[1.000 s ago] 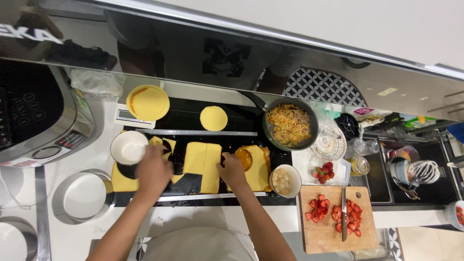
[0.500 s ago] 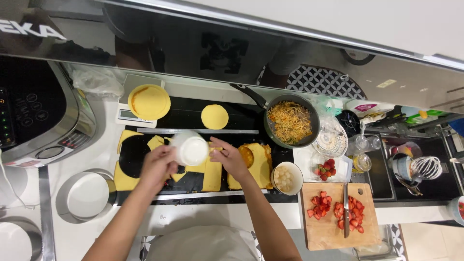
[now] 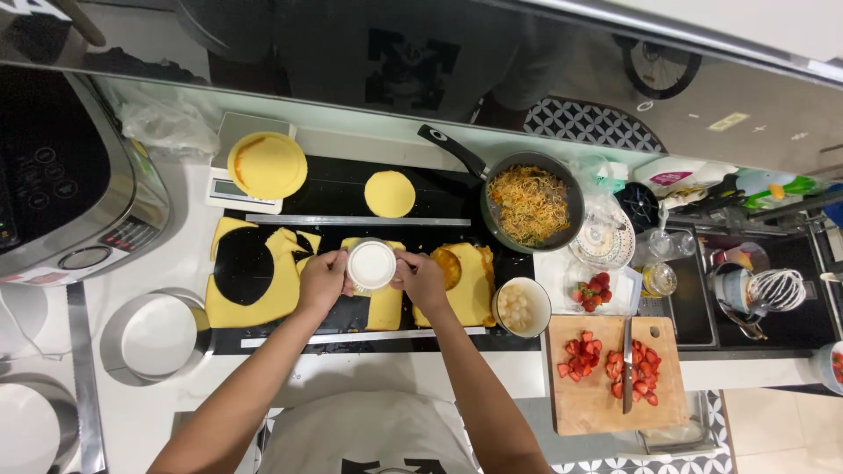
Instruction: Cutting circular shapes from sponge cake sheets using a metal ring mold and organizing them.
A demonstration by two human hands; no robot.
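Observation:
My left hand (image 3: 321, 281) and my right hand (image 3: 422, 279) both grip a small round white cutter bowl (image 3: 371, 264), held mouth down over the middle yellow cake sheet (image 3: 384, 303) on the black cooktop. To the left lies a yellow sheet with a round hole (image 3: 250, 277) cut out of it. On the right lies another sheet with a smaller hole (image 3: 465, 283). One cut yellow disc (image 3: 390, 193) rests further back, and a bigger disc sits on a yellow plate (image 3: 266, 164) on a scale.
A pan of noodles (image 3: 529, 204) stands at the back right, a bowl of pale fruit (image 3: 522, 307) beside the sheets. A wooden board with cut strawberries and a knife (image 3: 616, 363) is at the right. A metal ring mould (image 3: 156, 336) and an appliance (image 3: 66, 184) are at the left.
My left hand lifted the white bowl off the left sheet, leaving a round hole there, and carried it right. Both hands now hold it over the middle sheet.

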